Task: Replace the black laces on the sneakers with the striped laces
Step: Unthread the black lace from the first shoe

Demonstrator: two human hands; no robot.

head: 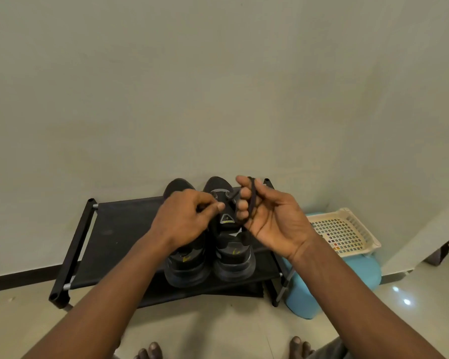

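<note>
Two black sneakers stand side by side on a low black rack, heels toward me: the left sneaker and the right sneaker. My right hand is raised over the right sneaker, palm up, fingers curled round a black lace that runs down to the shoe. My left hand hovers over the sneakers and pinches another part of the black lace between thumb and finger. Something striped shows at the left edge of the basket; I cannot tell if it is the striped laces.
A cream plastic basket sits on a light blue stool right of the rack. The wall stands directly behind the rack. Glossy tile floor lies in front, with my toes at the bottom edge.
</note>
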